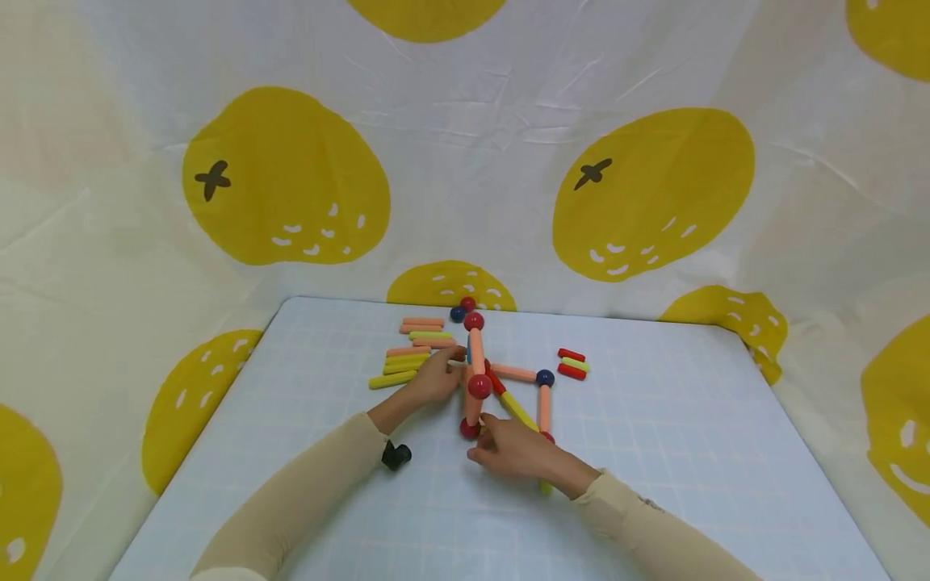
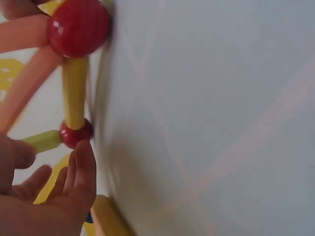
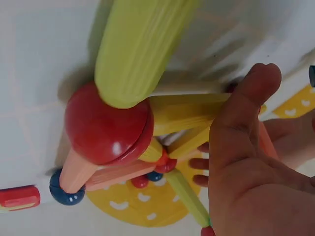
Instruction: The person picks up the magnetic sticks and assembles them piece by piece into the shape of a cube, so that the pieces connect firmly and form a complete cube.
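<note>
1. Sitting mid-table [image 1: 654,452], the stick-and-ball frame [image 1: 475,355] looks light and stiff, but may pop apart.
2. The left hand's [image 1: 429,383] fingers are at a far red ball [image 2: 75,134]; the right hand's [image 1: 519,448] bend by the near red ball [image 1: 468,429]. I can't tell if they pinch.
3. Best hold the sticks [image 1: 516,373]; smooth balls may slip.

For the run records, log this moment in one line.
left hand: at ball-and-stick frame | right hand: beside a red ball on it | loose sticks: left and right of frame | grips: unclear
</note>
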Motion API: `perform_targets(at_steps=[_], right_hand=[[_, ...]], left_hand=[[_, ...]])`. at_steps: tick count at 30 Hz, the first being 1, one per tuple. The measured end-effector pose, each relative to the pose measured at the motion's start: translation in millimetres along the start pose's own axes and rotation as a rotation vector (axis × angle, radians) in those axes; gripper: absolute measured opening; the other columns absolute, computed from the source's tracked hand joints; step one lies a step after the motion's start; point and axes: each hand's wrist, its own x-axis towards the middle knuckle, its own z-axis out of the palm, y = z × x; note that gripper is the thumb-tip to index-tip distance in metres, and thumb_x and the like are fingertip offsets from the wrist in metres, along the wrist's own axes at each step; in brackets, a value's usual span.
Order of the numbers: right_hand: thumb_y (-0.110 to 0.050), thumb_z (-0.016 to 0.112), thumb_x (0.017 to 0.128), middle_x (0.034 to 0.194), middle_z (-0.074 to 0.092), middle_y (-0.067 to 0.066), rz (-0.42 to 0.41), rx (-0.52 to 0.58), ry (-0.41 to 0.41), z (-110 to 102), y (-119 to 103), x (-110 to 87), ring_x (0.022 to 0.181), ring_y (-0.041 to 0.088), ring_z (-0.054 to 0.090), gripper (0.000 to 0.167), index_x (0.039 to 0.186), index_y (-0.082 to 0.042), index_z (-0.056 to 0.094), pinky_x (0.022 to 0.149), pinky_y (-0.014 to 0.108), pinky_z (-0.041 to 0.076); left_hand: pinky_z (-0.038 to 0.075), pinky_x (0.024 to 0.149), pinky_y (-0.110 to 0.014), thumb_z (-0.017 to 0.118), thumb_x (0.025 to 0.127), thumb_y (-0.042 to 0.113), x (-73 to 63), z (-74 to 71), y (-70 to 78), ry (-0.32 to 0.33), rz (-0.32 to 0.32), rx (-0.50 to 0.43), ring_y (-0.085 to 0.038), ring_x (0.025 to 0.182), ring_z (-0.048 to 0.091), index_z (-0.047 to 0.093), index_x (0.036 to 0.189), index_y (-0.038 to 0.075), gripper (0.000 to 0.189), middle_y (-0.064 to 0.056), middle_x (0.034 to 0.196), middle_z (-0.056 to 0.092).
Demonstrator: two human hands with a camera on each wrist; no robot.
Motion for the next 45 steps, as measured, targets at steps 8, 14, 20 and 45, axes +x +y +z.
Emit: perform_targets(at_steps=[8, 14, 20, 45], right_hand=[[-0.034, 0.074, 0.093, 0.072, 0.061, -0.001, 0.157, -0.097, 0.241, -23, 27, -34.1, 0.058, 0.015, 0.053, 0.033, 0.111, -0.010, 0.060, 0.053, 0.026, 0.041], [-0.050, 0.075, 0.088, 0.067, 0.051, 0.005, 0.368, -0.255, 0.219, -19, 54, -46.2, 0.056, 0.019, 0.048, 0.049, 0.099, -0.007, 0.054, 0.053, 0.028, 0.032], [-0.064, 0.067, 0.088, 0.062, 0.048, 0.003, 0.356, -0.307, 0.178, -1, 64, -49.1, 0.056, 0.019, 0.048, 0.058, 0.077, -0.009, 0.057, 0.052, 0.028, 0.031], [-0.034, 0.062, 0.097, 0.066, 0.050, 0.004, 0.369, -0.393, 0.178, -6, 69, -53.5, 0.064, 0.021, 0.050, 0.033, 0.100, -0.002, 0.071, 0.058, 0.033, 0.039]], left_hand=[[0.058, 0.069, -0.028, 0.046, 0.109, 0.037, -37.3, -27.0, 23.3, 0.032, 0.120, -0.160, -0.039, 0.102, 0.065, 0.044, 0.149, 0.024, 0.042, -0.014, 0.129, 0.063], [0.056, 0.065, -0.032, 0.058, 0.104, 0.042, -59.4, -35.8, 37.4, -0.106, 0.194, -0.141, -0.041, 0.100, 0.066, 0.036, 0.155, 0.036, 0.056, -0.006, 0.129, 0.064], [0.054, 0.070, -0.028, 0.068, 0.096, 0.047, -71.7, -23.4, 41.0, -0.160, 0.234, -0.086, -0.017, 0.094, 0.065, 0.019, 0.163, 0.034, 0.084, 0.001, 0.124, 0.068], [0.057, 0.070, -0.031, 0.070, 0.097, 0.039, -69.0, -21.6, 41.9, -0.204, 0.250, -0.122, -0.020, 0.078, 0.065, 0.012, 0.165, 0.031, 0.089, 0.002, 0.105, 0.068]])
